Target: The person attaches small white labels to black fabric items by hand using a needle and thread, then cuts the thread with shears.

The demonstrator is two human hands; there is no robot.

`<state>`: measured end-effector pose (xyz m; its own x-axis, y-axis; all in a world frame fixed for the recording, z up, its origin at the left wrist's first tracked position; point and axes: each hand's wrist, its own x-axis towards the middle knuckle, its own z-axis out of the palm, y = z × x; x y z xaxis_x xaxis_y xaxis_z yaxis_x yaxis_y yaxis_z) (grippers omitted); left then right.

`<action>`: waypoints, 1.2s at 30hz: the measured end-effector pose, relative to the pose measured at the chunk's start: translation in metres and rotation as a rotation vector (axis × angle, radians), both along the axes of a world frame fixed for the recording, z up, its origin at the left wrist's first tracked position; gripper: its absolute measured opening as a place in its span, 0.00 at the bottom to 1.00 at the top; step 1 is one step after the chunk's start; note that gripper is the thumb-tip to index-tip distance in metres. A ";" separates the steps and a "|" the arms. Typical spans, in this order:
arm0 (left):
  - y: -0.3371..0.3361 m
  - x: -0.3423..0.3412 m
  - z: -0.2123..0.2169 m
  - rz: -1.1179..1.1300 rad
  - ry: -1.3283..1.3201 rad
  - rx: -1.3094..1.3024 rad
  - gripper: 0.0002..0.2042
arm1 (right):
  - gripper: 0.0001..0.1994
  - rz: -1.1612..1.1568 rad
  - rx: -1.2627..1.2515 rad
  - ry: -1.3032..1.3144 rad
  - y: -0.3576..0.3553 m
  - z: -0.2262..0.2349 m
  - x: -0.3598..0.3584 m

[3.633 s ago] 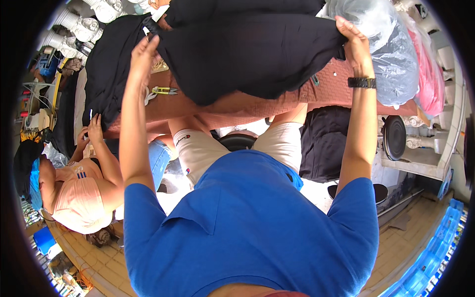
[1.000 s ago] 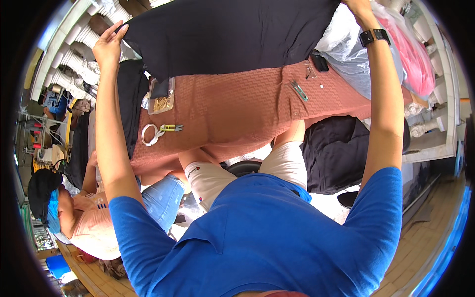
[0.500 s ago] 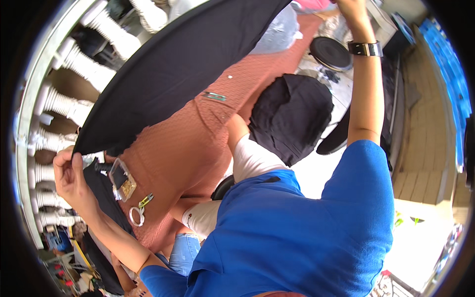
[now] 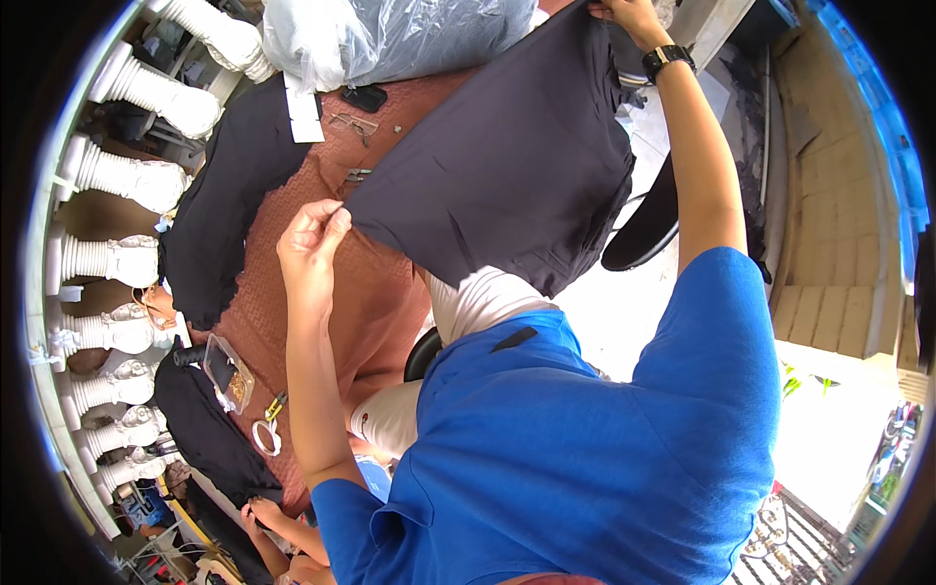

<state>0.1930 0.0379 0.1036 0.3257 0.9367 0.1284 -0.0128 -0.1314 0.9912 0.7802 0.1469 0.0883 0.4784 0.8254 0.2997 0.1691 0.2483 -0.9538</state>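
A large piece of black cloth (image 4: 497, 146) is stretched between my two hands, hanging over the table's right side and above my lap. My left hand (image 4: 314, 239) pinches its near left corner between thumb and fingers. At the far right, my right hand (image 4: 632, 18) grips the opposite end, its fingertips partly cut off by the picture's upper edge; a dark watch sits on that wrist. Below the cloth's left edge, the small snips (image 4: 358, 175) on the table are partly covered.
A brown quilted cover (image 4: 283, 229) lies over the table. On it are black cloth (image 4: 239, 185), a phone (image 4: 365, 97), eyeglasses (image 4: 353, 124), a clear box (image 4: 228, 373), yellow snips (image 4: 276, 406) and a white ring (image 4: 265, 438). Plastic-wrapped goods (image 4: 419, 39) stand behind. Another person's hands (image 4: 261, 512) are at lower left.
My left hand has moved right and inward, and the cloth has swung from the far left to the right, over my lap. Black cloth, phone and eyeglasses on the table now show.
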 end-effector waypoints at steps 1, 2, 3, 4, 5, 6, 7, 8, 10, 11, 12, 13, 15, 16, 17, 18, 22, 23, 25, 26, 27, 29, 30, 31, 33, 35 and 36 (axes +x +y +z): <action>-0.011 0.001 0.005 -0.011 0.060 0.021 0.06 | 0.04 0.017 -0.035 0.032 0.006 -0.015 -0.006; -0.021 0.004 0.010 -0.025 0.119 0.041 0.05 | 0.06 0.044 0.010 0.105 0.006 -0.024 -0.004; -0.036 0.007 0.015 -0.096 0.154 0.096 0.05 | 0.08 0.081 0.054 0.180 0.006 -0.024 -0.010; -0.050 0.015 0.016 -0.166 0.189 0.101 0.06 | 0.10 0.099 0.106 0.248 0.002 -0.021 -0.007; -0.063 0.025 0.015 -0.236 0.224 0.105 0.07 | 0.15 0.048 0.086 0.055 -0.003 -0.025 0.003; -0.075 0.034 0.009 -0.283 0.258 0.087 0.07 | 0.12 -0.004 0.056 0.132 -0.008 -0.026 0.007; -0.087 0.044 -0.001 -0.314 0.296 0.063 0.08 | 0.10 -0.041 0.022 0.214 -0.007 -0.033 0.006; -0.098 0.056 -0.010 -0.355 0.344 0.065 0.07 | 0.07 -0.010 -0.027 0.133 -0.003 -0.047 0.008; -0.113 0.080 -0.042 -0.435 0.397 0.094 0.06 | 0.04 0.039 -0.115 -0.035 0.001 -0.090 0.033; -0.101 0.100 -0.069 -0.594 0.335 0.165 0.06 | 0.13 0.151 -0.173 -0.076 -0.036 -0.157 0.178; -0.102 0.110 -0.097 -0.635 0.343 0.173 0.05 | 0.12 0.006 -0.323 -0.153 -0.044 -0.199 0.183; -0.103 0.119 -0.124 -0.673 0.349 0.185 0.04 | 0.12 -0.136 -0.469 -0.234 -0.049 -0.217 0.182; -0.115 0.119 -0.170 -0.641 0.429 0.220 0.03 | 0.20 -0.219 -0.773 -0.703 -0.032 -0.223 0.068; -0.113 0.124 -0.185 -0.680 0.466 0.227 0.02 | 0.19 -0.279 -0.776 -0.756 -0.047 -0.235 0.068; -0.114 0.126 -0.196 -0.709 0.450 0.227 0.01 | 0.17 -0.336 -0.776 -0.809 -0.058 -0.245 0.069; -0.114 0.128 -0.200 -0.735 0.435 0.227 0.01 | 0.19 -0.366 -0.789 -0.806 -0.067 -0.249 0.070; -0.119 0.138 -0.194 -0.791 0.438 0.128 0.03 | 0.21 -0.514 -0.808 -0.849 -0.073 -0.246 0.075; -0.119 0.141 -0.191 -0.798 0.435 0.099 0.03 | 0.21 -0.545 -0.795 -0.847 -0.072 -0.242 0.075; -0.120 0.148 -0.193 -0.813 0.431 0.114 0.04 | 0.23 -0.634 -0.786 -0.797 -0.072 -0.234 0.071; -0.122 0.151 -0.193 -0.812 0.456 0.110 0.04 | 0.23 -0.623 -0.770 -0.807 -0.070 -0.234 0.068; -0.122 0.154 -0.192 -0.822 0.474 0.112 0.05 | 0.23 -0.625 -0.756 -0.818 -0.075 -0.238 0.075; -0.125 0.155 -0.207 -0.931 0.525 0.115 0.11 | 0.22 -0.562 -0.772 -0.859 -0.084 -0.264 0.096; -0.129 0.154 -0.209 -0.940 0.492 0.161 0.14 | 0.23 -0.545 -0.820 -1.000 -0.091 -0.278 0.114; -0.136 0.146 -0.214 -0.870 0.509 0.165 0.17 | 0.25 -0.483 -0.951 -0.997 -0.071 -0.274 0.066; -0.128 0.134 -0.196 -0.855 0.485 0.097 0.24 | 0.28 -0.443 -0.977 -1.060 -0.064 -0.259 0.029; -0.109 0.115 -0.187 -0.682 0.415 0.156 0.22 | 0.23 -0.438 -0.552 -1.237 -0.060 -0.255 0.010; -0.098 0.099 -0.179 -0.576 0.379 0.102 0.20 | 0.20 -0.365 -0.341 -1.187 -0.049 -0.240 -0.027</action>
